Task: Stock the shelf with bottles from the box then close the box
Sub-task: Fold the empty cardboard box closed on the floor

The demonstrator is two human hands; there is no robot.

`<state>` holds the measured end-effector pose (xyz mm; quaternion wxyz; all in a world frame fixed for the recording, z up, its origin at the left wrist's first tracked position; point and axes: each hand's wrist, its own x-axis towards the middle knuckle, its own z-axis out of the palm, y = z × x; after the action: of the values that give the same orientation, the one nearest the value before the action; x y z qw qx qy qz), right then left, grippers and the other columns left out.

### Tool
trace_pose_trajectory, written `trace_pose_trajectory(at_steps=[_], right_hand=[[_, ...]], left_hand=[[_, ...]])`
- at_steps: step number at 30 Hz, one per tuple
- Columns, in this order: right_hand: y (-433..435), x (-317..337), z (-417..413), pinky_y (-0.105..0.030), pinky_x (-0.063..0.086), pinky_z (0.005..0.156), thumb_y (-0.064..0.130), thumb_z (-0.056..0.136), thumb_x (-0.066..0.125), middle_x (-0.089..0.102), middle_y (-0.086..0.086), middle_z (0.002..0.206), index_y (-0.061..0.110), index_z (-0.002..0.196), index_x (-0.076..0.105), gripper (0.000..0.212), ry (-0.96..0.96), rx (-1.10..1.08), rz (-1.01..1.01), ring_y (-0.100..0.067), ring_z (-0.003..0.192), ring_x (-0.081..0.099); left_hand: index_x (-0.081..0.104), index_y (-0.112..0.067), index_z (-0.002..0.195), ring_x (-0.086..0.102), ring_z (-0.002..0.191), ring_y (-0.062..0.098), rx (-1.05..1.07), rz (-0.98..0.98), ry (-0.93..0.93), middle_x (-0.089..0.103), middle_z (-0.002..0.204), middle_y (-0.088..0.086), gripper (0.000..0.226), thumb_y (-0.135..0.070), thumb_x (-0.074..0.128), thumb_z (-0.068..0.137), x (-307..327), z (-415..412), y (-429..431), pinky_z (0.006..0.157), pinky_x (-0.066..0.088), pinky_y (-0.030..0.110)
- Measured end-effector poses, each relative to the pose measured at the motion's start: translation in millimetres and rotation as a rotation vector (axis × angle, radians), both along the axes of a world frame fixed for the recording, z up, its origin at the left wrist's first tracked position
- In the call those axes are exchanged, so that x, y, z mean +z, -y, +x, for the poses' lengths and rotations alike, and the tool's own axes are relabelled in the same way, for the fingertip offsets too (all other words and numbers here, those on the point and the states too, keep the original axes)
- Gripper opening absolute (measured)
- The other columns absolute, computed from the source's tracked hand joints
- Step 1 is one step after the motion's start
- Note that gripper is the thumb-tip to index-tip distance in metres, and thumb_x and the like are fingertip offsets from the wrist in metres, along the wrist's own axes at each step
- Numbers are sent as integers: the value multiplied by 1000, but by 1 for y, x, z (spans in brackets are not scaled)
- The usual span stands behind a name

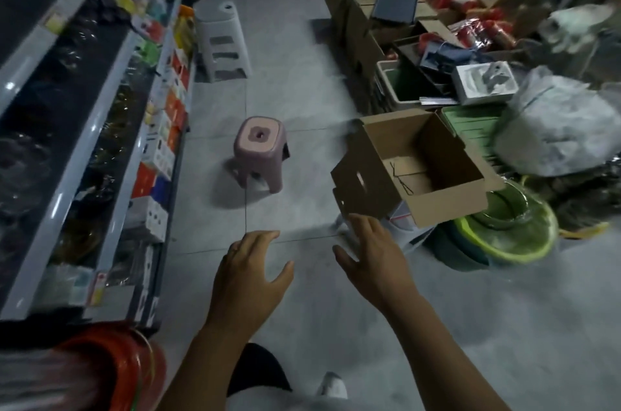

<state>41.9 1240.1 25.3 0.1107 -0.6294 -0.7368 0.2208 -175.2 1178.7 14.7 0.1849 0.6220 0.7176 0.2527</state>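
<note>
Both hands, left and right, reach spread and empty toward the open box resting on stacked green basins; it looks empty and light, so its stiff flaps are probably best to grasp.

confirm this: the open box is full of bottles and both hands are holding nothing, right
Not quite. The head view shows the box open, but with no bottles in it; only a thin dark strand lies on its bottom. The rest stands: the left hand and the right hand are holding nothing.
</note>
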Motion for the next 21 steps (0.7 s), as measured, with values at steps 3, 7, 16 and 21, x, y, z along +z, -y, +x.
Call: trace_pose_trajectory(at_steps=[3,7,16,21], right_hand=[[-57,-14,-9,-42,54,101,52,95,61,46,2,152,26,151,39,66,10,-31,-45,-20,132,53],[-133,-24,-23,-40,54,101,49,95,63,48,1,150,26,149,41,63,-16,-168,-56,-19,126,54],[-232,-13,1,-35,52,94,51,95,61,57,-1,134,23,145,45,59,7,-668,-105,-19,117,55],[-281,-26,44,-35,49,100,49,97,61,55,-2,140,21,147,44,60,5,-854,-121,-22,123,54]], left_hand=[[58,-28,131,56,113,13,-52,-35,-2,59,127,-13,50,-44,72,85,-19,-7,-64,94,51,33],[57,-29,132,56,115,16,-218,-59,-31,59,131,-11,52,-46,71,85,-27,-23,-180,97,50,34],[57,-23,131,60,114,19,-694,-34,-111,60,127,-3,55,-56,58,87,2,15,-424,93,54,42],[55,-28,131,57,112,13,-880,-72,-128,59,125,-7,51,-50,69,87,-12,79,-501,91,46,24]])
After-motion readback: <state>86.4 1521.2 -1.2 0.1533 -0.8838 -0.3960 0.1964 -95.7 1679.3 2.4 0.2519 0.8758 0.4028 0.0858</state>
